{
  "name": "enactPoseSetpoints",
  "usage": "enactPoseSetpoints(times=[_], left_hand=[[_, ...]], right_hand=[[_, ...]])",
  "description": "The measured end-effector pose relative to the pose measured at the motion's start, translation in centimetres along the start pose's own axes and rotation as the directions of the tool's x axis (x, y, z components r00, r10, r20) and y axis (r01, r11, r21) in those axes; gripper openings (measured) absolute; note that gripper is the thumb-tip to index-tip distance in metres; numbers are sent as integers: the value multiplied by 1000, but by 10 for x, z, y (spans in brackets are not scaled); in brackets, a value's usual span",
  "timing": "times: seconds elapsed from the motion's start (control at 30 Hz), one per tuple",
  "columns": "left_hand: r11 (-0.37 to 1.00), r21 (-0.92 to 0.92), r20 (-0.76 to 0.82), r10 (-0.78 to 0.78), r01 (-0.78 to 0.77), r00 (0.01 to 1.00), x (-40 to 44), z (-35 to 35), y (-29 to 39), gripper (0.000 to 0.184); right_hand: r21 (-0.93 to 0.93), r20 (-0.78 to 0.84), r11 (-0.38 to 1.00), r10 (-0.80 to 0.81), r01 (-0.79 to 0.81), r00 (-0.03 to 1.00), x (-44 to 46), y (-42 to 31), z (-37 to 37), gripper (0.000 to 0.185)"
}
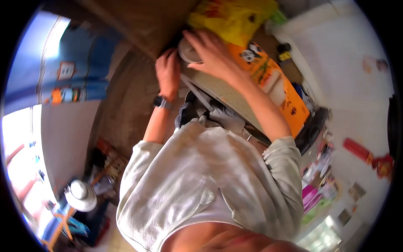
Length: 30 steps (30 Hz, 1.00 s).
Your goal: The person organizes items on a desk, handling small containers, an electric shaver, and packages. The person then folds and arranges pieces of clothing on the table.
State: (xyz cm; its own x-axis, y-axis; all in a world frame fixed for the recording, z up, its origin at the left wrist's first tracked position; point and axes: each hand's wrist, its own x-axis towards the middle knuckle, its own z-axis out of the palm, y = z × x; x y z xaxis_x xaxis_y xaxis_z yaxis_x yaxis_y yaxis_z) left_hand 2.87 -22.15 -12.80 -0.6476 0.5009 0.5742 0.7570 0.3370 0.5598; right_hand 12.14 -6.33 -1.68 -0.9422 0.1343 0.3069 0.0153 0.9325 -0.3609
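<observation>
My right hand (pixel 216 54) reaches over the table edge, its thumb and fingers on either side of a round, pale, clear-looking container (pixel 189 51). The container's contents are too blurred to make out. Just to its left is my left hand (pixel 168 71), with a watch (pixel 162 102) on the wrist. The left fingers are bent and close together beside a large brown surface (pixel 142 25); whatever they hold, if anything, is hidden. Beyond the right hand lies a yellow plastic bag (pixel 235 21). An orange sheet with a panda picture (pixel 289 105) lies beside the right forearm.
The tabletop (pixel 235 98) runs under my right arm, with a dark bag (pixel 312 130) at its near end. A white wall (pixel 352 84) stands to the right. Blue curtains (pixel 90 54) hang at left, and a white hat (pixel 79 195) sits at lower left.
</observation>
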Motion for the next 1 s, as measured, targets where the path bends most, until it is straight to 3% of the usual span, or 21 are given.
enactPoseSetpoints(times=[0.1, 0.17, 0.23, 0.3, 0.33, 0.37, 0.4, 0.43, 0.5, 0.53, 0.57, 0.6, 0.63, 0.7, 0.77, 0.87, 1.0], left_hand=[[1000, -23, -18, -16, 16, 1000, 0, -1, 6, 31], [998, -59, -73, -26, 22, 997, 3, -14, 16, 28], [1000, 12, -245, 26, -24, 969, 10, -36, 37, 21], [992, 92, -334, 108, -81, 936, 14, -46, 53, 15], [980, -165, -458, 20, -107, 889, 16, -46, 74, 14], [902, -403, -546, -101, -155, 832, 16, -50, 93, 13], [920, -316, -327, 121, -229, 937, 15, -61, 108, 15], [913, -245, -65, 319, -325, 945, 12, -67, 123, 17], [801, -540, 271, 457, -259, 847, 12, -33, 168, 22], [773, -566, 330, 532, -288, 780, 9, -17, 183, 24], [743, -593, 382, 600, -312, 703, 7, -3, 195, 25], [740, -591, 386, 608, -320, 694, 6, 8, 205, 25], [729, -614, 401, 618, -302, 677, 5, 16, 214, 27], [703, -648, 410, 645, -291, 645, 7, 31, 226, 30], [695, -660, 389, 641, -285, 662, 10, 37, 232, 28], [726, -631, 387, 601, -275, 699, 25, 46, 241, 24], [791, -565, 389, 506, -234, 770, 80, 94, 267, 18]], right_hand=[[2, -63, 997, -78, 78, 995, -14, -12, -26, 81], [110, -134, 994, 7, 7, 991, -32, -18, -54, 70], [136, -333, 979, 191, -153, 923, -62, -1, -82, 39], [225, -291, 868, 494, -443, 820, -102, 38, -111, 33], [293, -250, 764, 641, -574, 726, -125, 68, -119, 34], [169, -199, 711, 703, -683, 683, -151, 100, -129, 38], [39, -156, 640, 763, -768, 628, -174, 131, -134, 42], [47, -163, 636, 765, -770, 623, -195, 161, -132, 42], [-84, -33, 661, 746, -746, 665, -222, 211, -122, 58], [-76, -42, 660, 747, -747, 664, -224, 222, -120, 58], [-318, -12, 735, 629, -599, 778, -223, 231, -119, 66], [-532, 57, 744, 509, -405, 859, -224, 239, -115, 75], [-523, 48, 742, 517, -419, 855, -224, 247, -109, 75], [-610, 95, 749, 393, -258, 915, -225, 264, -104, 79], [-615, 114, 740, 425, -272, 898, -220, 258, -108, 78], [-611, 184, 777, 325, -151, 928, -214, 260, -110, 72], [-698, 238, 715, 273, -31, 932, -218, 268, -106, 62]])
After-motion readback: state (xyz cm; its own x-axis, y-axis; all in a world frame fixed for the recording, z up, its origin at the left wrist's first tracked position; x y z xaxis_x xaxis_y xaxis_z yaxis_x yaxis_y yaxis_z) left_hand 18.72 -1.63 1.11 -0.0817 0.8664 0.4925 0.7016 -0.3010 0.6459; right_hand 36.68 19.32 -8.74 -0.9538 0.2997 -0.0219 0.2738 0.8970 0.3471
